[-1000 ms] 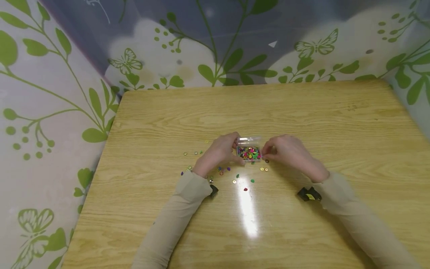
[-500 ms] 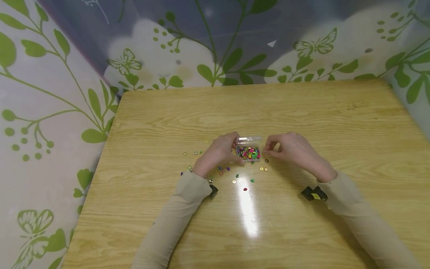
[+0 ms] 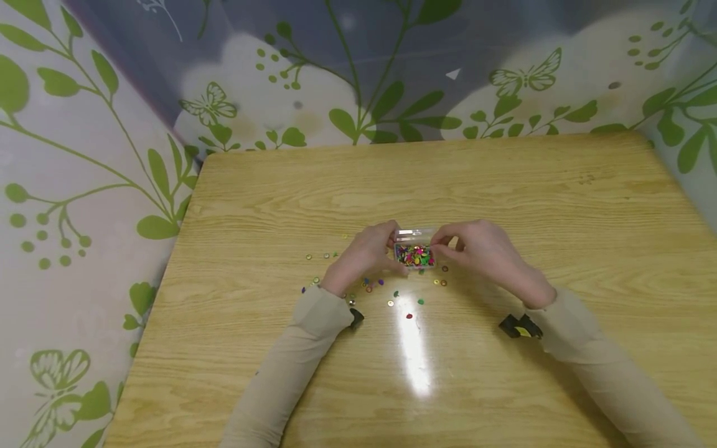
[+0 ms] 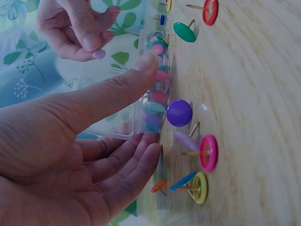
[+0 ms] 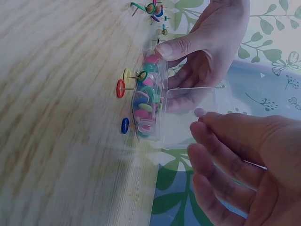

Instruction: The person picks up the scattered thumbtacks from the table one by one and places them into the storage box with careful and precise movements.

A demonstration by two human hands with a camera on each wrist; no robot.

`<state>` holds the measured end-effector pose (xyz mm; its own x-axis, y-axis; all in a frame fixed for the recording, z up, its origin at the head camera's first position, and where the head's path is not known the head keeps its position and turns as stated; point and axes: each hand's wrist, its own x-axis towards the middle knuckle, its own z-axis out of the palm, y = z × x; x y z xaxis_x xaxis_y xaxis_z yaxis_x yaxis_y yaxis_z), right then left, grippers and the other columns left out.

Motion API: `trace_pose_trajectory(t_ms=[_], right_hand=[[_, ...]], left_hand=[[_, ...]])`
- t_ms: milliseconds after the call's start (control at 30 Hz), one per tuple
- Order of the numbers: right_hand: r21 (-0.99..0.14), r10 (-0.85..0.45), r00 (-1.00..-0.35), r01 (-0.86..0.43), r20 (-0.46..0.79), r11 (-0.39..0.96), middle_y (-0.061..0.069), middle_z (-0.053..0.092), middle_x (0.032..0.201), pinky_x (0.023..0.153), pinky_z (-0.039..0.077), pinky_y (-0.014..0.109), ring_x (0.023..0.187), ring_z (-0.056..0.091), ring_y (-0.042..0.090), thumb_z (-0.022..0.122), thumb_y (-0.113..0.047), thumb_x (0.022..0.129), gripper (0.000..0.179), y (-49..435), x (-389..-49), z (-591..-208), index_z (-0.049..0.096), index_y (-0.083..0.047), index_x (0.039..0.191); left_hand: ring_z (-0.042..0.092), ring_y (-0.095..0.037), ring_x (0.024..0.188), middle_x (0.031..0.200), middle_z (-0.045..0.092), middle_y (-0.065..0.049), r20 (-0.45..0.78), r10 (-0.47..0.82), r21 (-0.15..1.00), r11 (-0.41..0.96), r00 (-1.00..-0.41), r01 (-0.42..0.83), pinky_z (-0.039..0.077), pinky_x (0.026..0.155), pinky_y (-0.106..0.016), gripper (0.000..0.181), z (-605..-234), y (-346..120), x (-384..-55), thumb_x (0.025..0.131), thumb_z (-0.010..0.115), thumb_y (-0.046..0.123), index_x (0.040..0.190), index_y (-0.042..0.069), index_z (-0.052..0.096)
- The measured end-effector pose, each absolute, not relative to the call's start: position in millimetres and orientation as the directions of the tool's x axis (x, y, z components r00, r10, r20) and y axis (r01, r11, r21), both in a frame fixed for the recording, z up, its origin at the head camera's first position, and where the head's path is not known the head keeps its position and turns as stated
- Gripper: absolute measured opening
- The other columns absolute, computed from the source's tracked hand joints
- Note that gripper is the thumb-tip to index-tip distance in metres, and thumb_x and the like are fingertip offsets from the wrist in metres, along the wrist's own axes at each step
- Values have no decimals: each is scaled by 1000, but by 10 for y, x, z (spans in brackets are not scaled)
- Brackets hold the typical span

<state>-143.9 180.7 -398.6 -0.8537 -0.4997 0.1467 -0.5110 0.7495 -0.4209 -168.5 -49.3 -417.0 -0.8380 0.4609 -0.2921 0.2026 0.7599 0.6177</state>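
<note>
A small clear plastic box (image 3: 415,268) full of colourful thumbtacks sits on the table, its hinged lid (image 5: 188,123) standing up at the back. My left hand (image 3: 365,252) holds the box at its left end, thumb at the front edge and fingers behind. My right hand (image 3: 483,250) is over the box's right end, thumb and forefinger pinching a pale lilac thumbtack (image 4: 99,54). In the right wrist view that tack (image 5: 200,112) shows at the fingertips, in front of the lid. A purple thumbtack (image 4: 179,113) lies near the box's front.
Several loose thumbtacks lie around the box on the wooden table (image 3: 504,186), mostly left and in front: a red one (image 3: 409,316), a green one (image 3: 421,302), a blue one (image 5: 125,125). Behind the table stands a wall (image 3: 313,112) patterned with leaves and butterflies.
My right hand drew back slightly to the right from the box's side, then came left over its right end. My left hand stays on the box.
</note>
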Motion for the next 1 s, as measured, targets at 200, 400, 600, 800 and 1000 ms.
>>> trace_pose_trajectory(t_ms=[200,400,600,800,1000], right_hand=[[-404,-477,-866,-493,149,770,2,77,88,51,48,28,61,65,11,73,-17,94,7,1893,-1407,-3965,78,-14,97],[-386,-529,-849,-492,13,780,-5,75,84,54,45,28,61,56,6,79,-14,88,5,1973,-1383,-4008,76,-18,90],[-396,-562,-825,-501,-49,770,-9,73,84,59,50,33,72,63,8,80,-15,86,10,1970,-1397,-4127,74,-22,85],[-400,-558,-829,-503,-25,766,-3,74,85,54,48,28,66,59,9,77,-9,87,10,1971,-1399,-4154,72,-17,85],[-403,-538,-843,-495,9,770,5,75,87,46,39,25,54,49,8,71,-7,91,7,1973,-1402,-4127,68,-13,91]], left_hand=[[53,-18,87,104,58,0,-304,454,617,763,-838,190,49,75,-28,54,-4166,-484,-1685,74,91,29,108,12,53],[52,-17,86,104,58,-1,-299,460,624,757,-836,194,48,74,-28,54,-4169,-492,-1688,75,91,29,110,11,53],[52,-17,86,105,58,-1,-304,457,626,757,-836,186,48,75,-27,54,-4166,-490,-1682,75,91,29,110,11,53],[53,-18,88,105,58,0,-308,453,621,762,-837,184,49,77,-28,55,-4160,-480,-1676,75,91,29,110,12,53],[53,-18,88,106,57,0,-315,450,608,772,-836,186,49,77,-28,54,-4148,-488,-1675,75,91,30,110,13,53]])
